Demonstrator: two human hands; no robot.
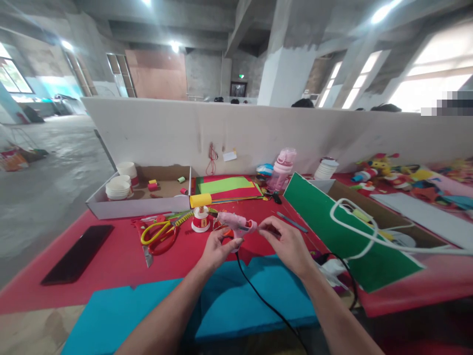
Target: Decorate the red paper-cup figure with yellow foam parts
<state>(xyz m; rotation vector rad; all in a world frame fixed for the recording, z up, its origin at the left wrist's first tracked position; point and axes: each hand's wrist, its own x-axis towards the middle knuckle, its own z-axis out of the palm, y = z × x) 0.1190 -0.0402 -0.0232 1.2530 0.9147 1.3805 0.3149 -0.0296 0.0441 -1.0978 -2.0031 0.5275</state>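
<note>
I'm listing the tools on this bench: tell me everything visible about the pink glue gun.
The pink glue gun looks plastic, its barrel near level, nozzle toward the picture's left. The left hand grips its handle, from which a black cord hangs. The right hand is at its rear; contact is unclear.

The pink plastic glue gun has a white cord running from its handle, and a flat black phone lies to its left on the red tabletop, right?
Not quite: the head view shows a black cord on the pink plastic glue gun, not a white one. The rest stands.
</note>
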